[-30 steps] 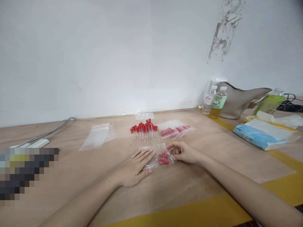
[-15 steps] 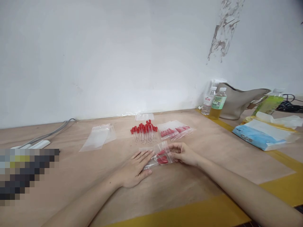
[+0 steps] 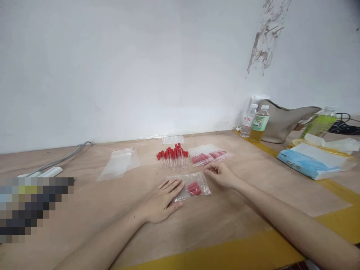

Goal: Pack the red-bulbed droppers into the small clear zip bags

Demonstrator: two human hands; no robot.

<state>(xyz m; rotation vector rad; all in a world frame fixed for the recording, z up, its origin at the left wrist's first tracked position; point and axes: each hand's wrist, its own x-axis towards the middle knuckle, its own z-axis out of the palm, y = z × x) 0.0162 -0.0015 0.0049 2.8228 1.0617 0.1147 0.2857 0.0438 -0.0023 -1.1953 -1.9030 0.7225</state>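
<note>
Lying lengthwise left-to-right beneath the left hand's flat, spread fingers, a clear rectangular plastic bag is holding red-bulbed droppers, bulbs pointing rightward. Beside its right end, the right hand's fingers are curling loosely; I cannot tell whether they're pinching anything. Farther right, a blue-and-white soft packet is showing "C&S".

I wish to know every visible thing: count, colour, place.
front bag: one, clear and red, centre
loose droppers: many, red-topped, centre
filled bags: several, clear and red, right of loose droppers
flat bags: several, clear, left and rear
bottles: three, clear and green, right rear
tissue pack: one, blue, right
wrappers: some, white, far right
large object: one, grey, between bottles
cables: several, grey left, black right
strips: some, white, left
pixelated patch: one, dark, left
tape: some, yellow, right and front
table: one, brown, below
wall: one, white, behind
left hand: one, on front bag
right hand: one, near front bag
</note>
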